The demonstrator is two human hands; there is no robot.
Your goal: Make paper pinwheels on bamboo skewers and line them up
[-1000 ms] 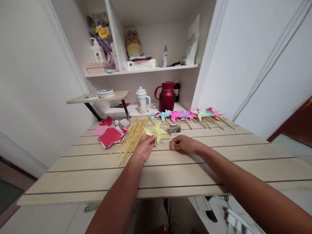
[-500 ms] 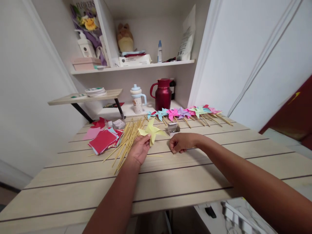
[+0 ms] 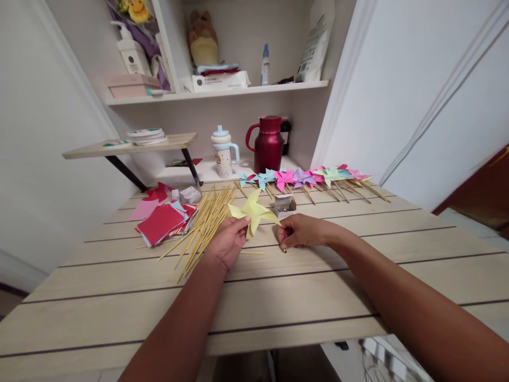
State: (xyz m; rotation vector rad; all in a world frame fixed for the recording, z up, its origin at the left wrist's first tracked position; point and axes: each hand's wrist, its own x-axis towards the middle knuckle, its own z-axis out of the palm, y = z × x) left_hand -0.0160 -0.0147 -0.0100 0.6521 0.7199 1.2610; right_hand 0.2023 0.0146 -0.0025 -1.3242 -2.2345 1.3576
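Note:
Between the thumb and fingers of my left hand [image 3: 228,241] is a yellow paper pinwheel [image 3: 254,211], its folded blades facing up. My right hand [image 3: 298,232] is low over the table, fingertips pinched on a small shiny thumbtack [image 3: 283,250] at the tabletop. Just behind that hand stands a small open box [image 3: 285,206] with metal tacks inside. One wooden stick [image 3: 252,253] lies by itself below the pinwheel, partly hidden by my left hand. A loose pile of sticks [image 3: 207,223] spreads left of my left wrist.
Coloured paper squares [image 3: 159,223] are stacked at the left. Several pinwheels on sticks [image 3: 304,179] lie in a row along the back right. A red jug [image 3: 268,146] and a drinking cup [image 3: 224,154] stand behind, beside a small raised shelf [image 3: 178,140].
My right fingertips have drawn up slightly, and the thumbtack now shows beneath them. The pinwheel in my left hand has come closer to my right hand. The camera view has tilted down.

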